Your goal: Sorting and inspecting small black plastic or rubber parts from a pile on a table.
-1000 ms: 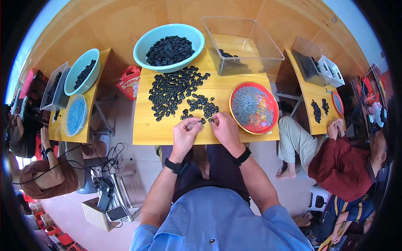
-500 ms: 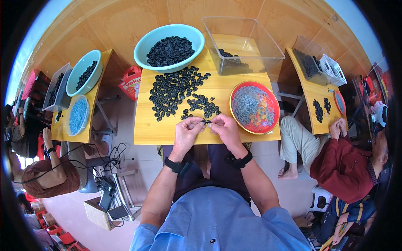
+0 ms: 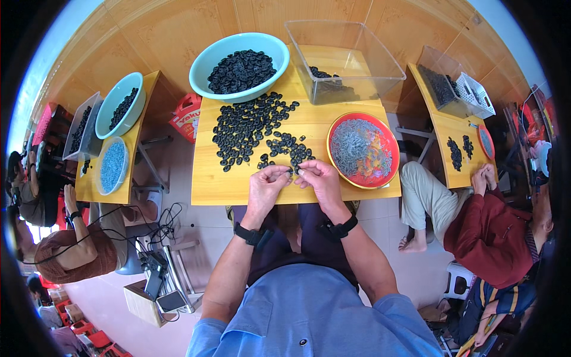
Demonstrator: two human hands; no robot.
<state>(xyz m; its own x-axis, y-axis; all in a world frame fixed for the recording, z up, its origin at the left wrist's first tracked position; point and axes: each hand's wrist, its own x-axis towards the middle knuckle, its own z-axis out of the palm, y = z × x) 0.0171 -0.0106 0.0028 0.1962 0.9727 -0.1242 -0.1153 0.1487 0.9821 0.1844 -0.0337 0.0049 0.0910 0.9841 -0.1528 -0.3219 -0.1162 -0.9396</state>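
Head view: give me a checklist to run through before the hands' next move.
1. Left hand has a black piece at its fingertips: ok.
2. Right hand has a firm hold on something: cannot tell, too small to see.
3. Table just beyond the fingertips is free of loose pieces: not ok, several lie there.
4. Red bowl with grey pieces sits beside the right hand: ok.
5. Blue basin stands upright: ok.

From a distance I am watching through the left of two head-worn fisheye lenses, which is looking steeply down from above and behind the fingers (image 3: 273, 172). It is holding them near mid-frame, with the wearer's blue shirt (image 3: 333, 309) filling the foreground below them, a wooden wall (image 3: 178, 41) curving beyond, and side tabletops (image 3: 449, 126) bending away left and right.
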